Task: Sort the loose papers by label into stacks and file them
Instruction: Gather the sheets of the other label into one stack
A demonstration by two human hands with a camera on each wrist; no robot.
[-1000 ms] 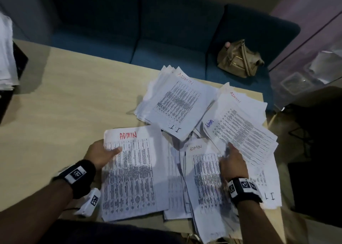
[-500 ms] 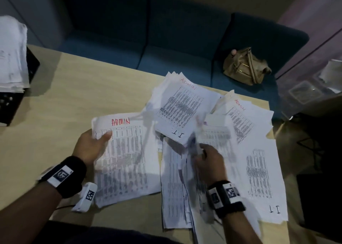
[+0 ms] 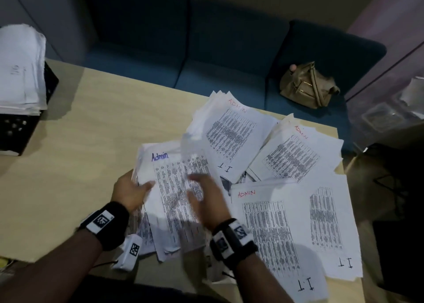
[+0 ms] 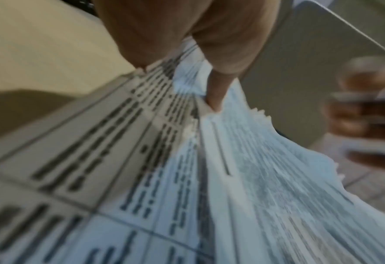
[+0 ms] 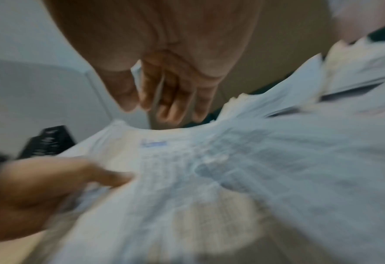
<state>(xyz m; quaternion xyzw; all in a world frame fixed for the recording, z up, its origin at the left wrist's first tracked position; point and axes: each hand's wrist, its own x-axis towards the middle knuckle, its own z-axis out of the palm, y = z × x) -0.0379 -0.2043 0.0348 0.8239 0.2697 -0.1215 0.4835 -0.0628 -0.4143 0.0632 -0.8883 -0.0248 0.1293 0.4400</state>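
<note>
The Admin stack (image 3: 174, 188) lies near the table's front edge, and its top sheet carries "Admin" in blue ink. My left hand (image 3: 132, 191) grips the stack's left edge with the thumb on top, which the left wrist view shows pressed onto the printed sheets (image 4: 141, 160). My right hand (image 3: 207, 199) is blurred and hovers over the top sheet with its fingers loose and empty, as the right wrist view confirms (image 5: 164, 98). To the right spread the loose papers (image 3: 286, 222), marked ADMIN in red and I.T in black.
A tall paper pile (image 3: 20, 73) sits on a black tray (image 3: 13, 130) at the far left. Behind the wooden table (image 3: 80, 142) runs a blue sofa (image 3: 229, 61) with a tan handbag (image 3: 307, 86). A white tagged device (image 3: 130, 252) hangs under my left wrist.
My right hand carried a sheet left from the loose pile and laid it on the Admin stack, then let go. The blue-labelled sheet now covers the red-labelled one.
</note>
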